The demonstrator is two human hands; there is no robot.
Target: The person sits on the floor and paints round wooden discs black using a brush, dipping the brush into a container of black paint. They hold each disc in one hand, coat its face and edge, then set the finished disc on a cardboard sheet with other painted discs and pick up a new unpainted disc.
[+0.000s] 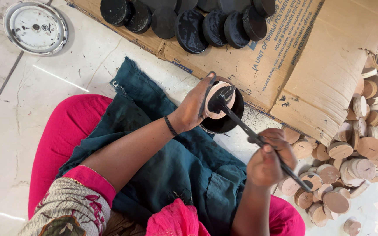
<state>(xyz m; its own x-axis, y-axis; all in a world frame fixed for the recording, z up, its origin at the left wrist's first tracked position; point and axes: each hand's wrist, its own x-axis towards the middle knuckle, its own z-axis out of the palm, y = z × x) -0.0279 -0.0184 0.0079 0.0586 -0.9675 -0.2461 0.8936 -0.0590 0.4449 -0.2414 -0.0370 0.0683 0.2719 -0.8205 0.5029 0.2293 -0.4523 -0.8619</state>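
Note:
My left hand (pixel 194 106) holds a round wooden disc (pixel 217 104) on edge over a small black bowl of paint (pixel 229 119). The disc's face is partly pale wood and partly black. My right hand (pixel 268 160) grips a black-stained paintbrush (pixel 259 140), whose bristle tip rests on the disc's face. Both hands work above a dark teal cloth (pixel 171 153) spread over my lap.
Bare wooden discs (pixel 351 148) lie heaped on the floor at the right. Black-painted discs (pixel 197 19) sit in rows on flattened cardboard (pixel 320 65) ahead. A round metal lid (pixel 35 27) lies at the far left on the pale tiled floor (pixel 18 113).

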